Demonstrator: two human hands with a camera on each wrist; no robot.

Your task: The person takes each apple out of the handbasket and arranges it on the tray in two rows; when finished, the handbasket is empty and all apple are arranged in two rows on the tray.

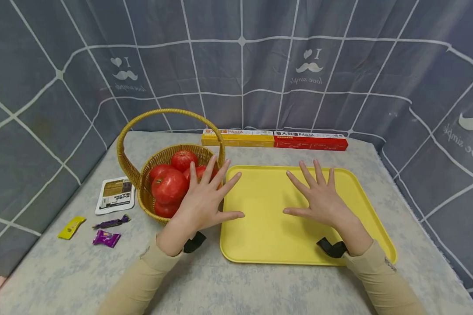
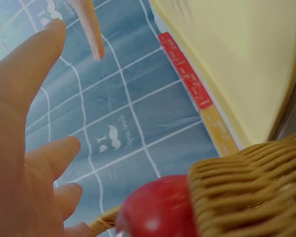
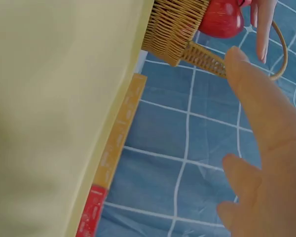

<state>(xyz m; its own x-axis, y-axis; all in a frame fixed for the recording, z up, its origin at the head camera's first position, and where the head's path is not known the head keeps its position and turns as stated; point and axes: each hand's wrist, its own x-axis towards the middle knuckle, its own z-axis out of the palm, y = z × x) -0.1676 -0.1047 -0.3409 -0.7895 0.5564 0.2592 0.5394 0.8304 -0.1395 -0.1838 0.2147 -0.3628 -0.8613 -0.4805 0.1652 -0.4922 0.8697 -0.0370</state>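
Note:
My left hand [image 1: 203, 202] is spread wide above the right front side of a wicker basket [image 1: 145, 199], holding nothing. Several red apples [image 1: 169, 187] fill the basket, partly hidden by that hand; its tall handle [image 1: 171, 112] arches over them. Over the yellow tray [image 1: 260, 245] hovers my right hand [image 1: 324, 202], fingers fanned out and nothing in its grasp. In the left wrist view one apple [image 2: 160, 207] shows beside the basket's woven wall [image 2: 246, 187]. The right wrist view has the thumb [image 3: 261, 103] near the basket handle in the background.
Left of the basket lie a flat white packet [image 1: 116, 195], a yellow wrapped candy [image 1: 72, 227], a dark twisted candy [image 1: 111, 222] and a purple one [image 1: 106, 238]. Behind the tray, a yellow pasta box [image 1: 238, 139] and a red pasta box [image 1: 310, 142] line the back edge by a checked curtain [image 1: 260, 65].

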